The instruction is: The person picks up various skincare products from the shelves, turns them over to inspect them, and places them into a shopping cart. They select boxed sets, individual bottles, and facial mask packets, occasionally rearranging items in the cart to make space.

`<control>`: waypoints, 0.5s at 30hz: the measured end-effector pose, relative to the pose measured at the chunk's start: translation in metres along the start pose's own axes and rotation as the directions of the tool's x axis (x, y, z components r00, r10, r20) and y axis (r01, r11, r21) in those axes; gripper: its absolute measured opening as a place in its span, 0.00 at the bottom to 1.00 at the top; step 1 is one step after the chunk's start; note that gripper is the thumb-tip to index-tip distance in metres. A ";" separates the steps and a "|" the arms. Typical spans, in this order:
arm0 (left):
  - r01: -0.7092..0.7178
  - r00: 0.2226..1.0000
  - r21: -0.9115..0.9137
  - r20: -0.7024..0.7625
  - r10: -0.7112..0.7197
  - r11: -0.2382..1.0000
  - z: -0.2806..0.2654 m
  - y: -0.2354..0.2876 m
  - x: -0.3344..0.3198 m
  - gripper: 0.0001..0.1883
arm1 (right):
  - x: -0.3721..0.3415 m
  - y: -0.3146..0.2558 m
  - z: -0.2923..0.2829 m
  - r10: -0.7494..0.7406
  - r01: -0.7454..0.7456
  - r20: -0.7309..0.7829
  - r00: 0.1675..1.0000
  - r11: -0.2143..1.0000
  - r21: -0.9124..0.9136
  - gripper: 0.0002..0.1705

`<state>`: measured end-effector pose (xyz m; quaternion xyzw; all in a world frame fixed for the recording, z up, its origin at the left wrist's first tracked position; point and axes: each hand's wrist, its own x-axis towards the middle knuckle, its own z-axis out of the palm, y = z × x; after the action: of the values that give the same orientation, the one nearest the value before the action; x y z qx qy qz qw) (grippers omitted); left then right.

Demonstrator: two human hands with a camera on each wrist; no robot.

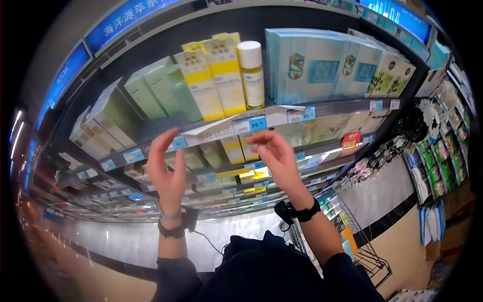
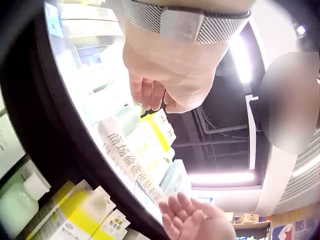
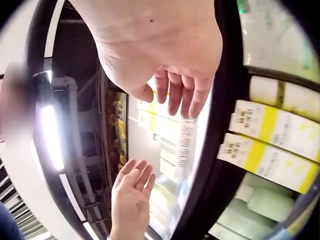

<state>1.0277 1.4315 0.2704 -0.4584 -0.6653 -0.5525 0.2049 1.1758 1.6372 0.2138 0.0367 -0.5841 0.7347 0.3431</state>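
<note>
In the head view my left hand [image 1: 168, 173] is raised before the shelf edge, fingers bent loosely and nothing held. My right hand [image 1: 277, 158] hovers further right, its fingers relaxed around air. Between them a white printed paper strip [image 1: 209, 133] runs along the shelf edge beside a price tag [image 1: 250, 123]. Above stand yellow-and-white boxes [image 1: 224, 75], a white-capped bottle [image 1: 253, 80] of yellowish liquid and a pale green bottle [image 1: 183, 95]. The left wrist view has that green bottle [image 2: 129, 118] just past my left fingertips. In the right wrist view the strip [image 3: 186, 145] lies below my right fingertips.
Pale green boxes [image 1: 151, 88] stand left on the shelf, light blue boxes [image 1: 307, 65] right. Lower shelves hold more boxes and bottles. A wire shopping cart [image 1: 370, 259] with goods is at lower right. A cable [image 1: 209, 241] hangs by my left wrist.
</note>
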 end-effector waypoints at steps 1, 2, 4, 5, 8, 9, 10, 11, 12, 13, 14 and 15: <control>-0.023 1.000 0.027 0.017 0.023 0.999 -0.002 0.004 0.008 0.21 | 0.012 -0.011 0.006 -0.074 0.075 0.013 0.997 0.994 -0.082 0.16; -0.032 0.999 0.014 0.001 0.032 0.999 -0.002 0.008 0.013 0.21 | 0.022 -0.023 0.016 -0.085 0.087 0.023 0.996 0.991 -0.098 0.16; 0.083 0.994 -0.128 0.077 -0.073 0.988 0.002 0.017 0.021 0.24 | 0.040 -0.041 0.036 -0.275 0.267 -0.072 0.959 0.958 -0.105 0.19; 0.086 0.990 -0.150 0.122 -0.067 0.985 0.004 0.016 0.024 0.26 | 0.047 -0.043 0.040 -0.299 0.285 -0.072 0.951 0.945 -0.158 0.24; 0.100 0.987 -0.197 0.142 -0.072 0.975 0.017 0.008 0.031 0.28 | 0.057 -0.032 0.049 -0.301 0.252 -0.107 0.948 0.910 -0.330 0.28; 0.083 0.990 -0.178 0.131 -0.060 0.981 0.021 0.007 0.033 0.31 | 0.057 -0.033 0.053 -0.362 0.281 -0.081 0.929 0.830 -0.482 0.31; 0.073 0.991 -0.187 0.126 -0.050 0.980 0.023 0.007 0.035 0.31 | 0.058 -0.031 0.056 -0.372 0.290 -0.077 0.925 0.822 -0.489 0.31; 0.067 0.992 -0.195 0.117 -0.044 0.979 0.026 0.007 0.037 0.32 | 0.059 -0.028 0.058 -0.388 0.281 -0.081 0.918 0.781 -0.557 0.32; 0.062 0.993 -0.201 0.109 -0.040 0.978 0.029 0.006 0.039 0.33 | 0.061 -0.024 0.060 -0.404 0.268 -0.087 0.911 0.737 -0.621 0.33; 0.028 0.994 -0.191 0.109 -0.007 0.981 0.032 0.003 0.041 0.34 | 0.063 -0.021 0.060 -0.410 0.269 -0.094 0.907 0.738 -0.619 0.34; 0.023 0.994 -0.198 0.108 -0.002 0.980 0.034 0.003 0.042 0.34 | 0.065 -0.021 0.062 -0.415 0.271 -0.093 0.905 0.732 -0.625 0.34; 0.023 0.994 -0.193 0.112 -0.001 0.981 0.035 0.003 0.042 0.34 | 0.065 -0.022 0.064 -0.415 0.254 -0.099 0.904 0.710 -0.657 0.34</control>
<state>1.0179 1.4803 0.2945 -0.5023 -0.6214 -0.5895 0.1186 1.1158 1.6128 0.2818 -0.0627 -0.7331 0.4200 0.5313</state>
